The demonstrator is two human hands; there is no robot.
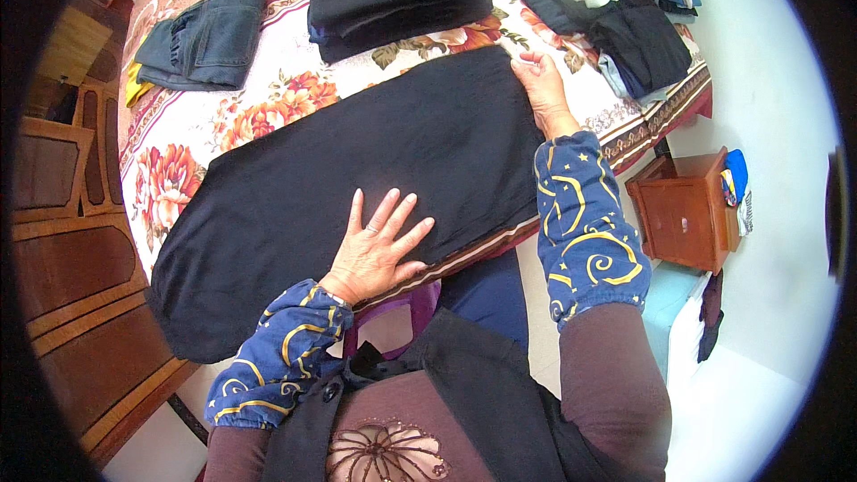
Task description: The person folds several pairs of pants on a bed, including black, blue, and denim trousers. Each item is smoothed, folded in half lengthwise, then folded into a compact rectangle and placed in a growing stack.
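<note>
A long black garment, folded lengthwise and mostly smooth, lies across the near side of the bed in front of me. Its left end hangs past the mattress edge. My left hand rests palm down on the cloth near the front edge, fingers spread, a ring on one finger. At the garment's far right corner, my right hand has its thumb and fingers pinched at the edge of the cloth. Both forearms wear blue sleeve covers with yellow swirls.
Beyond the garment, a folded black stack and folded dark jeans lie on the floral bedspread. More folded clothes are piled at the far right. A wooden nightstand stands right of the bed, panelled wooden furniture left.
</note>
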